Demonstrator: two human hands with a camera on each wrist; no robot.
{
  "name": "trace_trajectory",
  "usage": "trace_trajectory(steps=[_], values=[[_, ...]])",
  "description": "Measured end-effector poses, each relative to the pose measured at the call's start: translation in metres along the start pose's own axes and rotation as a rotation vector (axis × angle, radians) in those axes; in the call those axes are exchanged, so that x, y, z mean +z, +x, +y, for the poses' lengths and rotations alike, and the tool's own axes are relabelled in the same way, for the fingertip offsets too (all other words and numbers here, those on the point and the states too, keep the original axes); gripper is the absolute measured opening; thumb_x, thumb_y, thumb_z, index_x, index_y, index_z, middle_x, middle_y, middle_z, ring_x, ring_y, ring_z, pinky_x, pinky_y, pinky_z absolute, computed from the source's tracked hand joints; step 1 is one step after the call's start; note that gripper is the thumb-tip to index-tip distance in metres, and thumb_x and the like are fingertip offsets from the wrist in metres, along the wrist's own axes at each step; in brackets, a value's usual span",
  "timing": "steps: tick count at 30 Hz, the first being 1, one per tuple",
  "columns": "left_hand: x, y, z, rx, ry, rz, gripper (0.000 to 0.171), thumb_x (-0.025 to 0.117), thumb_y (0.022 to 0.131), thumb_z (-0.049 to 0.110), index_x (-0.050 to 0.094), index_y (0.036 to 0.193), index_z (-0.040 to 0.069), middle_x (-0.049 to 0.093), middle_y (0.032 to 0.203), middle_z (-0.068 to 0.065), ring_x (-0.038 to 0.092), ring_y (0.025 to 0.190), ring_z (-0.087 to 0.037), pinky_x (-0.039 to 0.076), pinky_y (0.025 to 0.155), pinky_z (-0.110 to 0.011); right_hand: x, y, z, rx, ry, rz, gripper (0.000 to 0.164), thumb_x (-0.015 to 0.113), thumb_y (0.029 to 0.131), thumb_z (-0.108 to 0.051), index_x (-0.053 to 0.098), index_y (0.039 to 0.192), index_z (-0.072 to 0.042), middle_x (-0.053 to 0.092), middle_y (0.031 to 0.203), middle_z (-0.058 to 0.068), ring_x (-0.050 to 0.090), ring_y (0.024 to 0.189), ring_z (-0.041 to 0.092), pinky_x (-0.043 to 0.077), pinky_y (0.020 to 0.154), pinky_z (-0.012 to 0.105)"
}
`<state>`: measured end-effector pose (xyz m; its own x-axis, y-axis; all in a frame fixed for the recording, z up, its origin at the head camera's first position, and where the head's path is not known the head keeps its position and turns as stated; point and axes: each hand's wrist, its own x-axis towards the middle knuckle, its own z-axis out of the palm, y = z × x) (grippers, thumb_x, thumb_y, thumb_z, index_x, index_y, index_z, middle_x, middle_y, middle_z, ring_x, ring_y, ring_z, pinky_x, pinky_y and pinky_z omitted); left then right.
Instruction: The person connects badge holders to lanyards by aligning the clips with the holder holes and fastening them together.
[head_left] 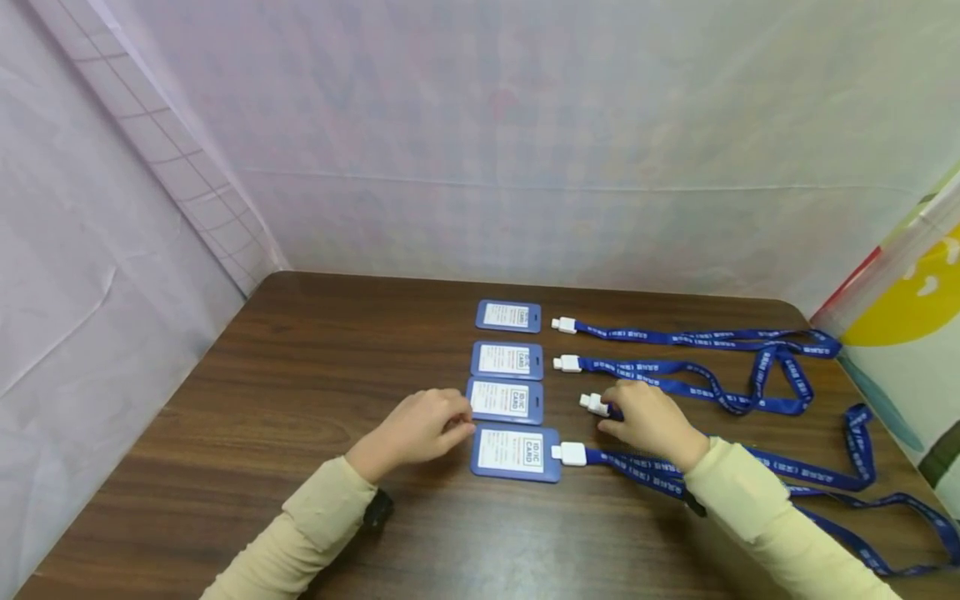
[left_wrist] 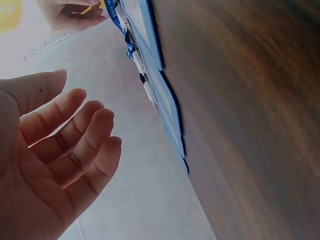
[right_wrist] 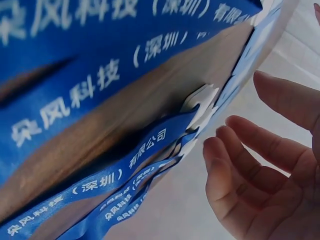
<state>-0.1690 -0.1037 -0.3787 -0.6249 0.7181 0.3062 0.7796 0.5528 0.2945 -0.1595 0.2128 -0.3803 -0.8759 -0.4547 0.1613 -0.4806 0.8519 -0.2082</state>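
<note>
- Four blue card holders [head_left: 507, 360] lie flat in a column on the brown table [head_left: 337, 333], slotted ends to the right; a white clip [head_left: 572, 454] meets the right edge of the nearest holder [head_left: 516, 452] — whether it is hooked in, I cannot tell.
- The left hand [head_left: 422, 423] hovers at the left edge of the second-nearest holder [head_left: 506, 400], fingers loosely bent, thumb apart, holding nothing.
- The right hand [head_left: 649, 417] hangs just by the second-nearest clip [head_left: 595, 403], fingers curved with a gap to the thumb — no grip shows in its wrist view.
- Four blue lanyards [head_left: 630, 336] trail off to the right, printed in white.
- The holders should be light, thin and stiff, perhaps smooth enough to slide; pinching the long edges of the frame looks surest.
- The lanyards look soft and limp, so they would steer poorly. The clips look small and rigid, best taken by the wide body between thumb and forefinger, leaving the narrow tip free.
</note>
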Motion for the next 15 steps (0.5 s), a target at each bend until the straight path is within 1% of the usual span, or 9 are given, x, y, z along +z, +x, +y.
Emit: trace_trajectory(steps=[2, 5, 10, 15], values=[[0.000, 0.000, 0.000, -0.004, 0.001, -0.005, 0.011, 0.066, 0.082, 0.016, 0.060, 0.074, 0.013, 0.050, 0.067, 0.006, 0.043, 0.055, -0.004, 0.036, 0.047, -0.018, 0.001, 0.003, 0.002, 0.006, -0.004, -0.011, 0.028, 0.077, 0.069, -0.014, 0.066, 0.088, 0.003, 0.063, 0.078, 0.010, 0.060, 0.069, 0.024, 0.050, 0.061, 0.038], [-0.001, 0.000, 0.001, -0.007, 0.002, -0.009, 0.010, 0.066, 0.082, 0.016, 0.060, 0.074, 0.013, 0.050, 0.067, 0.006, 0.043, 0.055, -0.004, 0.036, 0.048, -0.018, 0.002, 0.007, 0.005, 0.003, -0.003, -0.025, 0.029, 0.077, 0.069, -0.014, 0.066, 0.089, 0.004, 0.063, 0.079, 0.011, 0.060, 0.071, 0.025, 0.051, 0.064, 0.040], [-0.001, 0.000, 0.000, -0.002, -0.007, -0.014, 0.009, 0.066, 0.082, 0.016, 0.061, 0.075, 0.012, 0.050, 0.068, 0.006, 0.043, 0.055, -0.004, 0.036, 0.048, -0.017, 0.005, 0.013, 0.008, 0.006, -0.007, -0.041, 0.028, 0.077, 0.069, -0.014, 0.066, 0.089, 0.002, 0.062, 0.078, 0.009, 0.059, 0.070, 0.024, 0.050, 0.063, 0.039], [-0.001, 0.001, -0.001, -0.005, -0.002, -0.011, 0.008, 0.066, 0.081, 0.016, 0.062, 0.077, 0.011, 0.051, 0.068, 0.005, 0.044, 0.055, -0.005, 0.037, 0.048, -0.018, 0.008, 0.018, 0.011, 0.002, -0.030, -0.044, 0.024, 0.077, 0.068, -0.014, 0.066, 0.085, -0.001, 0.060, 0.073, 0.006, 0.057, 0.066, 0.021, 0.049, 0.061, 0.039]])
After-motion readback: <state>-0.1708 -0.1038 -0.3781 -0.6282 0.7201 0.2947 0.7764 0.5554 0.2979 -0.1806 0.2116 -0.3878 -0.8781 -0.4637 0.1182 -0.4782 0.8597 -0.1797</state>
